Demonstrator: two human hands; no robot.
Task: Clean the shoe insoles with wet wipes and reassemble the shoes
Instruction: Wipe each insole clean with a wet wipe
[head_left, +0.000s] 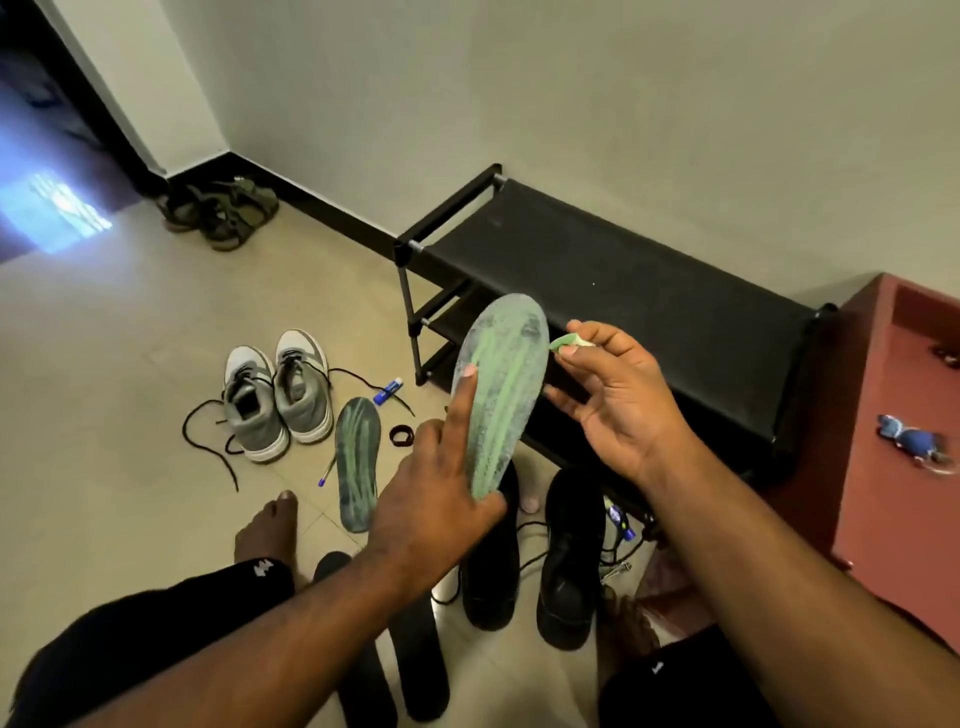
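Observation:
My left hand (434, 486) holds a green and grey insole (501, 395) upright by its heel end, index finger stretched along its face. To its right, my right hand (605, 395) pinches a small wad of wet wipe (569, 343) between thumb and fingertips, just beside the insole's toe end. A second green insole (357, 465) lies flat on the floor. The grey and white sneakers (278, 395) stand side by side further left, laces loose. Two black insoles (415, 670) lie on the floor between my knees.
A pair of black shoes (530, 561) stands on the tiles below my hands. A black shoe rack (623, 275) runs along the wall behind them, a red cabinet (898, 415) on its right. Olive sandals (221, 213) sit in the far corner. My bare foot (265, 530) rests on the floor.

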